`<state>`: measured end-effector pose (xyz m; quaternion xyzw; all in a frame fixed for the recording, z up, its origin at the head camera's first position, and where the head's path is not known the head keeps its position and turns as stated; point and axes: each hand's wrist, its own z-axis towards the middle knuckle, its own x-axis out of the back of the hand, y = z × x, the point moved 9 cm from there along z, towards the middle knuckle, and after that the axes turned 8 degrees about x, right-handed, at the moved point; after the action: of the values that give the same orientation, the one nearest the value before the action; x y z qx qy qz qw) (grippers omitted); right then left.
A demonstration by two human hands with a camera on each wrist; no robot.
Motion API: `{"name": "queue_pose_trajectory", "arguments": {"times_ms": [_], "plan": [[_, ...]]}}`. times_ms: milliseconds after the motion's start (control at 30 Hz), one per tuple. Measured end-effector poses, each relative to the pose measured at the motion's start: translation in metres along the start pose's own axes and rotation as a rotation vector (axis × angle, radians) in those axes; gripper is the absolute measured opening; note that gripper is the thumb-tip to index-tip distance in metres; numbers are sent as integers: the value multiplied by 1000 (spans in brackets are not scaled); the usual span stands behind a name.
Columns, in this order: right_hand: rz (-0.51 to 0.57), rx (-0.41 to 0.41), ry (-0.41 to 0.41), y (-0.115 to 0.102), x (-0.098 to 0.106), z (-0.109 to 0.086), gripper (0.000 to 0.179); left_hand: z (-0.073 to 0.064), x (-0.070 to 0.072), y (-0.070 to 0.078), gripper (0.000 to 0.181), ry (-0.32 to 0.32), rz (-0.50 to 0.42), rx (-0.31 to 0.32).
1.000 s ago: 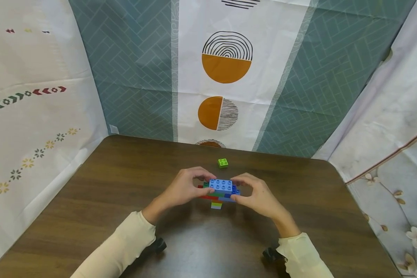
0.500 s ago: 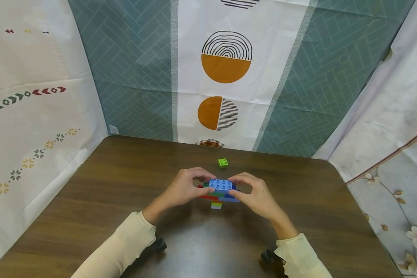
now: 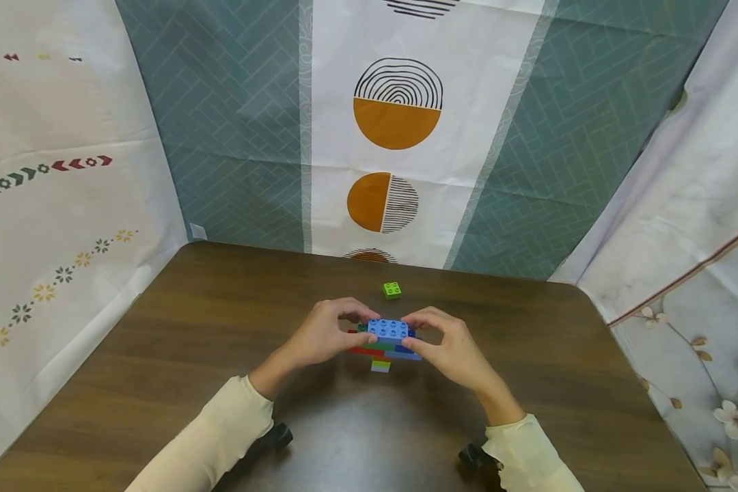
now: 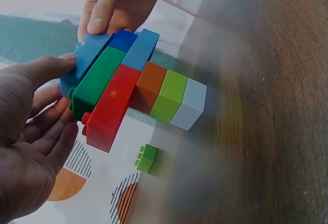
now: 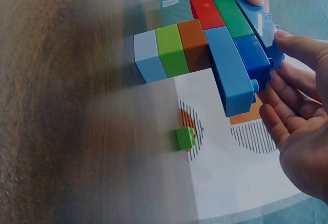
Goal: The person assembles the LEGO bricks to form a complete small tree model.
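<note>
A light blue building brick [image 3: 388, 331] with studs lies on top of a brick structure. My left hand [image 3: 321, 335] pinches its left end between thumb and fingers, and my right hand [image 3: 452, 347] pinches its right end. Beneath it run a green brick [image 4: 97, 83] and a dark blue brick [image 5: 253, 56]. One layer lower are a red brick [image 4: 113, 108] and another light blue brick [image 5: 228, 65]. The narrow stem shows an orange-brown brick [image 4: 148, 85], a lime brick [image 4: 169, 97] and a pale grey-blue brick [image 4: 190, 103], lowest, on the table.
A loose lime green brick [image 3: 391, 291] sits on the brown wooden table [image 3: 221, 307], behind the structure. Patterned cloths [image 3: 240, 137] hang along the table's back and sides.
My right hand has shifted slightly left, its fingers moving in from beside the structure onto the top brick's right end. The left hand keeps its grip. The head view has tilted slightly.
</note>
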<state>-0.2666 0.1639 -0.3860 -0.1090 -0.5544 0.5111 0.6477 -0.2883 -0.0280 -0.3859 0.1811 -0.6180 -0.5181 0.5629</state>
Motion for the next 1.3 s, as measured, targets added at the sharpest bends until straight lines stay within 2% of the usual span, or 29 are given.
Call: {"name": "queue_pose_trajectory", "arguments": {"times_ms": [467,667,1300], "plan": [[-35,-43,-21,2,-1,1,31,0,0,-1,30,-1,14,2],[-39,-20,-18,0,-2,2,29,-1,1,-1,31,1,7,7],[-22,-46,-24,4,-7,-1,31,-4,-2,-4,32,-5,-14,64]]}}
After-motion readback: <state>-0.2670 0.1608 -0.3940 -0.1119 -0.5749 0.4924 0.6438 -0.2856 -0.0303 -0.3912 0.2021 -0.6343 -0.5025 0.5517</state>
